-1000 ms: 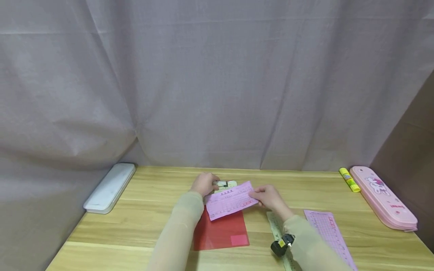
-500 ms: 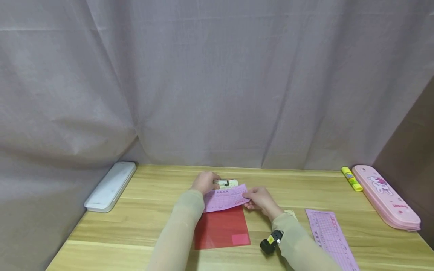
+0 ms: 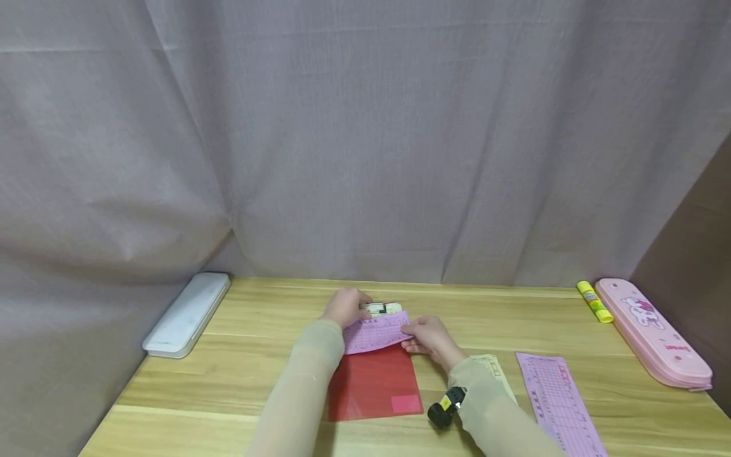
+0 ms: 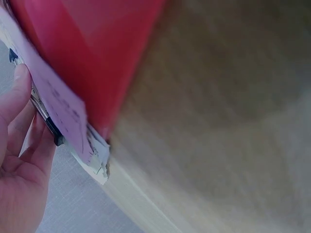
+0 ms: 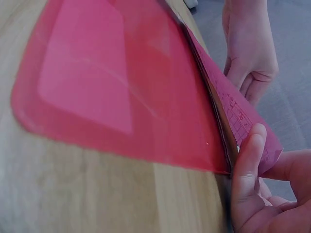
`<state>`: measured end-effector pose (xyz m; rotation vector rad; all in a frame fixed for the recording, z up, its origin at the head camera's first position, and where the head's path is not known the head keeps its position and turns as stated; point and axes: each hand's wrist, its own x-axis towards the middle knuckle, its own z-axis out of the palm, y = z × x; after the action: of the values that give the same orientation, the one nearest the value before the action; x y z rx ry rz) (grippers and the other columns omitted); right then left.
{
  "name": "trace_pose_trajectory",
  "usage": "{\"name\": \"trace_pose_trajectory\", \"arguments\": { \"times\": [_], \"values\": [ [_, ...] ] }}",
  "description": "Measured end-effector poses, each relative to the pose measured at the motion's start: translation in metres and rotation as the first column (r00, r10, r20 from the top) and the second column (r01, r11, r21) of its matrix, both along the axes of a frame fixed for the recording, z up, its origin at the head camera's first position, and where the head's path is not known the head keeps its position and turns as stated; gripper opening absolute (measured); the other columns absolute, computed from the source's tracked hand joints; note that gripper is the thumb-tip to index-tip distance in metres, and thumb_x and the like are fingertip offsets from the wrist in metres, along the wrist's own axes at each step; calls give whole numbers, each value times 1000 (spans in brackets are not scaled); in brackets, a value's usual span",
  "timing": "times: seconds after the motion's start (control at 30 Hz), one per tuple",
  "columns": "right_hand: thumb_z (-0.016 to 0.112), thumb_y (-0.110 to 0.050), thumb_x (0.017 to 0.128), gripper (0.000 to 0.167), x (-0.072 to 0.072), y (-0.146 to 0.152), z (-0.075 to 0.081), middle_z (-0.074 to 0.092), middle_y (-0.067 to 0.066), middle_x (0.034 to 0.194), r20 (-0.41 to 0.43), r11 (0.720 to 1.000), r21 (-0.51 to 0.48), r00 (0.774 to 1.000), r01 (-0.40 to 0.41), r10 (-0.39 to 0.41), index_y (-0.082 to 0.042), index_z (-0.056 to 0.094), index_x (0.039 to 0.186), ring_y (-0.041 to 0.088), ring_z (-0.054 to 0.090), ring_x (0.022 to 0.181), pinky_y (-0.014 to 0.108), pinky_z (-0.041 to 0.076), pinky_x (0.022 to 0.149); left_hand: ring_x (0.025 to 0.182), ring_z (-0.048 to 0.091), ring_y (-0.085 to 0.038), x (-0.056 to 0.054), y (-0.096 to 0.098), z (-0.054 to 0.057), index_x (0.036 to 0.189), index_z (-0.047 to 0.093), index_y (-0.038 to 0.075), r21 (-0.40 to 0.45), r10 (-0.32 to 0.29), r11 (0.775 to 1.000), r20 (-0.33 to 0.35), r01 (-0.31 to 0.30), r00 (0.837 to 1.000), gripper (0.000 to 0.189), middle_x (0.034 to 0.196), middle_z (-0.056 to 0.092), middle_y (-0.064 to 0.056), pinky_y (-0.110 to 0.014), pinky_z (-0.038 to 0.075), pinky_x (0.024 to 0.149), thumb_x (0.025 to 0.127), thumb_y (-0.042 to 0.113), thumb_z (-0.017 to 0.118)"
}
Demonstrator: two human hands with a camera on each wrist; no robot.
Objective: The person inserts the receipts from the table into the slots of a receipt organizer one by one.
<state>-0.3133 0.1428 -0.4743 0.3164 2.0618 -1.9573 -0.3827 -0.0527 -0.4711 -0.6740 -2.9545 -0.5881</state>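
Observation:
A red plastic folder (image 3: 371, 387) lies mid-table, with light papers and a dark-ended metal clip (image 4: 52, 130) at its far edge. My left hand (image 3: 342, 308) holds that edge at the clip, its thumb on top in the left wrist view. Across the folder's far part lies a pink printed sheet (image 3: 375, 333), bowed and raised a little above the red cover. My right hand (image 3: 432, 338) pinches the sheet's right end between thumb and fingers, as the right wrist view (image 5: 272, 189) also shows. How far the sheet reaches under the clip is hidden.
Another pink sheet (image 3: 562, 400) lies right of my right sleeve, which partly covers a pale yellow printed sheet (image 3: 492, 367). A pink pencil case (image 3: 653, 333) and a yellow glue stick (image 3: 594, 301) are far right. A white case (image 3: 187, 314) stands far left.
My right hand has moved left, bringing the pink sheet's right end left and slightly down toward the folder. The left hand keeps its place at the clip.

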Motion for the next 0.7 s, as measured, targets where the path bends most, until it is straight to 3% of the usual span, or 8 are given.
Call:
{"name": "trace_pose_trajectory", "arguments": {
  "times": [0.23,0.5,0.7],
  "values": [
    [57,2,90,14,-6,-3,-6,58,5,59,18,999,8,999,31,-31,12,52,98,7,57,47,18,52,48,100,66,-20,-1,2,-2,104,75,15,14,-8,1000,-12,8,1000,34,102,72,-1,-33,51,89,72,27,82],
    [56,1,90,16,-8,-5,-7,60,7,61,14,999,21,999,39,-39,13,53,100,8,59,48,20,54,49,98,66,-19,1,2,-2,102,76,16,8,-4,1000,-53,4,999,34,101,73,0,-33,51,89,72,30,81],
    [64,-10,89,20,-7,-11,-5,59,8,62,-40,988,155,999,6,0,8,55,90,11,59,44,23,53,45,96,67,-19,1,2,-1,102,75,14,-32,-20,999,-72,18,997,31,99,73,0,-32,52,87,75,28,80]
  ]
}}
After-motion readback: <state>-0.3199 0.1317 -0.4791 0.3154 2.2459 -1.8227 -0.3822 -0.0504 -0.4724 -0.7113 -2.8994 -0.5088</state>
